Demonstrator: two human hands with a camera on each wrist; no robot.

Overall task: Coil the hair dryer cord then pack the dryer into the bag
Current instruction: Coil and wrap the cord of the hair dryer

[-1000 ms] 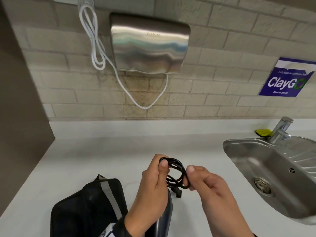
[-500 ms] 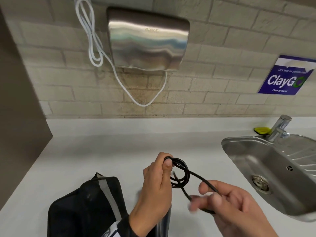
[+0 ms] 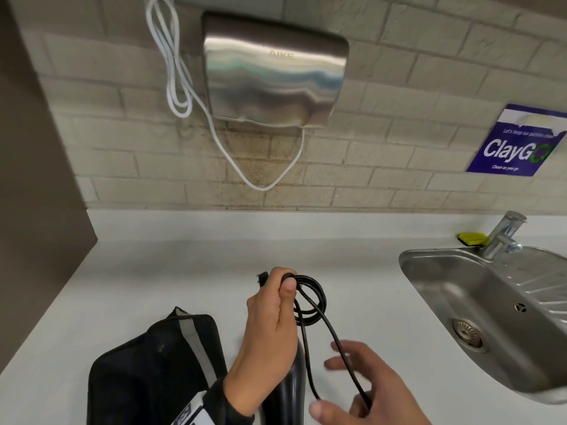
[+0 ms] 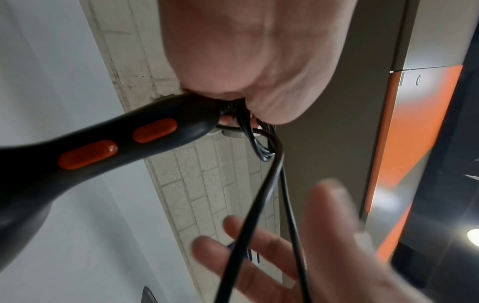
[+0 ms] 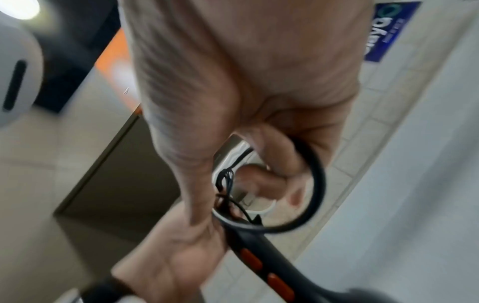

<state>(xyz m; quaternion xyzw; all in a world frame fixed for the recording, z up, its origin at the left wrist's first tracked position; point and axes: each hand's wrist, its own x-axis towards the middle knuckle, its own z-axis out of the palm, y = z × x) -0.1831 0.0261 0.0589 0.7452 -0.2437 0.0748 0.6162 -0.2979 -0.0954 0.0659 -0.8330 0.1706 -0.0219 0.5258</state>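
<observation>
1. Gripping from above in the head view, the left hand (image 3: 270,326) is raised over the counter (image 3: 153,277), thumb and fingers curled round several black loops of the cord (image 3: 310,302), thumb tip on top of the bundle. A short dark end sticks out just past the knuckles.
2. Same view: the right hand (image 3: 365,391) sits lower and nearer the camera, palm up, fingers spread and loosely bent. One long loop of cord hangs from the left hand down across this palm; the thumb is near the cord, yet a firm pinch cannot be made out.
3. The dryer (image 3: 291,384) hangs under the left wrist, mostly hidden by it. The bag (image 3: 147,369), black with a grey stripe, lies on the counter just left of that wrist. A sink (image 3: 429,265) is to the right.
4. Left wrist view: the left hand (image 4: 246,61) closes on the cord (image 4: 259,196) where it leaves the dryer (image 4: 103,151) handle, which bears two orange buttons. Two strands run down over the blurred, open fingers of the right hand (image 4: 298,256).
5. Right wrist view: the right hand (image 5: 246,82) has one finger hooked inside a loop of cord (image 5: 317,174). The left hand (image 5: 181,246) holds the dryer (image 5: 259,256) handle end.
</observation>
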